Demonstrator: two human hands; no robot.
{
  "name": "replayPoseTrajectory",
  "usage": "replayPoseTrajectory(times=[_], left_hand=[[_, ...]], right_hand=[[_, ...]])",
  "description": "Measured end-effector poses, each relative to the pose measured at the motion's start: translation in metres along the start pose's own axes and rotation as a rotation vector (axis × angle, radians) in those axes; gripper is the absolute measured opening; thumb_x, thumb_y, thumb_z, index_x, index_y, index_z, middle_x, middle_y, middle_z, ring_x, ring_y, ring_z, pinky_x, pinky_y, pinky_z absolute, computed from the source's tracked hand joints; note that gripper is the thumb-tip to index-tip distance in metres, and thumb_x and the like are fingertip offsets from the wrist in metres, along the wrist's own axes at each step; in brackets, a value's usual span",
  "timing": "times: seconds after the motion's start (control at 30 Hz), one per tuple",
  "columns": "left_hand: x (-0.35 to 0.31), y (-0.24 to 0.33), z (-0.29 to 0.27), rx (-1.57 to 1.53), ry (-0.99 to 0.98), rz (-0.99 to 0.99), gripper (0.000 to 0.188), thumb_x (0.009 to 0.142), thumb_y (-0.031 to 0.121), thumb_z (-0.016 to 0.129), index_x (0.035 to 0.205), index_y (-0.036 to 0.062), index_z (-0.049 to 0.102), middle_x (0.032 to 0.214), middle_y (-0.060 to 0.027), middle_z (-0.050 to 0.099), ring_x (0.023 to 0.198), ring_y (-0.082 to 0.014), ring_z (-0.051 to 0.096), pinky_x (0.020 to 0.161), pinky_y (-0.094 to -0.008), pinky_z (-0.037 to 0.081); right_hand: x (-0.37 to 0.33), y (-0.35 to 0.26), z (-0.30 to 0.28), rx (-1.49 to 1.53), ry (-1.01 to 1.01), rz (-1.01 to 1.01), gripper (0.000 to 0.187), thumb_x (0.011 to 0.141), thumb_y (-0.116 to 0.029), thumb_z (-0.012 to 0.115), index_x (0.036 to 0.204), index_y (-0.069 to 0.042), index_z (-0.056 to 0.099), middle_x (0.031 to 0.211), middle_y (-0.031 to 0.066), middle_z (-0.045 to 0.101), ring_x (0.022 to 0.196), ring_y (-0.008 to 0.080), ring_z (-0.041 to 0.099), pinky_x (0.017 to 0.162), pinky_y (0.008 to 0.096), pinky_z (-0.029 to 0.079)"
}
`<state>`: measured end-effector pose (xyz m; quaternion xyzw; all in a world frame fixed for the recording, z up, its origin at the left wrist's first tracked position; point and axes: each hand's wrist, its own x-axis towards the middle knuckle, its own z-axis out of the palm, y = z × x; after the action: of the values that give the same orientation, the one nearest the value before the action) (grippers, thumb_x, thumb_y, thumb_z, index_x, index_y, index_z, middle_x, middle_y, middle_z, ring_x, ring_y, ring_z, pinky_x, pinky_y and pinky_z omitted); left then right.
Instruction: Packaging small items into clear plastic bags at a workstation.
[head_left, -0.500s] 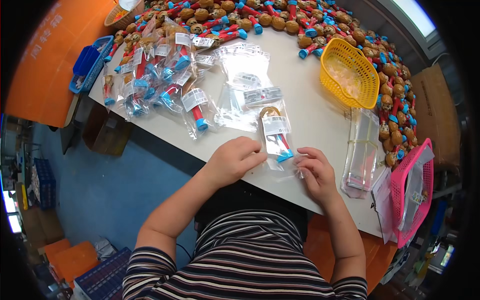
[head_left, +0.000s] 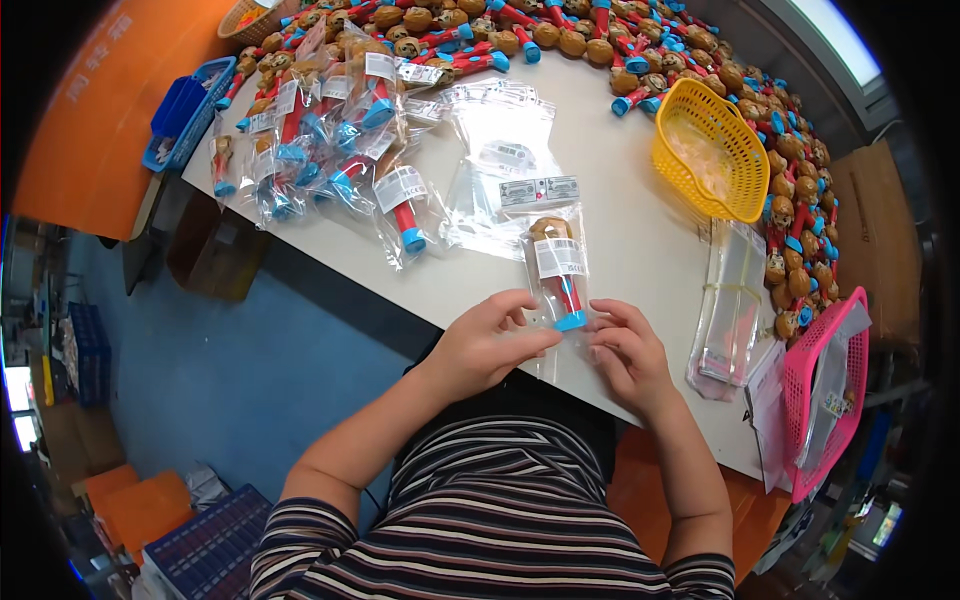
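A clear plastic bag (head_left: 541,268) lies on the table in front of me. Inside is a toy (head_left: 569,292) with a round brown head, a red handle and a blue base, partly covered by a white label. My left hand (head_left: 488,343) is at the bag's lower left, thumb and forefinger apart, the thumb reaching toward the blue base. On the other side my right hand (head_left: 632,352) has loosely bent, parted fingers beside the bag's lower right edge; whether they touch the film is unclear. Flat clear bags (head_left: 500,160) with printed headers lie just beyond.
Bagged toys (head_left: 335,150) are heaped at the left. Many loose toys (head_left: 560,45) line the far and right edges. A yellow basket (head_left: 708,150), a banded bundle of clear sleeves (head_left: 728,300) and a pink basket (head_left: 797,400) are at right; a blue tray (head_left: 187,115) is at far left.
My left hand has moved right, its thumb now close to the toy's base, and its fingers have spread. My right hand has barely moved. The whole view has shifted slightly.
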<state>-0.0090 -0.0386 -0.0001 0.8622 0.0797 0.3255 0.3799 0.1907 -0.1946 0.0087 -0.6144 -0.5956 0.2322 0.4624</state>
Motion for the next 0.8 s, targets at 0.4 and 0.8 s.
replayPoseTrajectory(times=[0.4,0.8], left_hand=[[-0.015,0.014,-0.002,-0.119,0.014,-0.256,0.008,0.085,-0.002,0.067,0.092,0.0020,0.069,0.105,-0.0114,0.061,0.082,-0.0171,0.062,0.071,-0.0276,0.053],[-0.018,0.022,0.017,-0.506,0.084,-0.880,0.008,0.087,0.001,0.066,0.086,-0.0061,0.063,0.082,-0.0085,0.068,0.070,-0.0096,0.065,0.067,-0.0210,0.054]], right_hand=[[-0.003,-0.012,-0.003,0.284,-0.027,0.377,0.012,0.096,-0.002,0.052,0.096,0.004,0.062,0.131,0.0178,0.051,0.088,0.0132,0.063,0.077,0.0266,0.052],[0.003,-0.019,0.009,0.621,0.131,0.810,0.017,0.095,-0.010,0.062,0.098,0.007,0.066,0.086,0.0118,0.070,0.077,0.0126,0.067,0.073,0.0219,0.056]])
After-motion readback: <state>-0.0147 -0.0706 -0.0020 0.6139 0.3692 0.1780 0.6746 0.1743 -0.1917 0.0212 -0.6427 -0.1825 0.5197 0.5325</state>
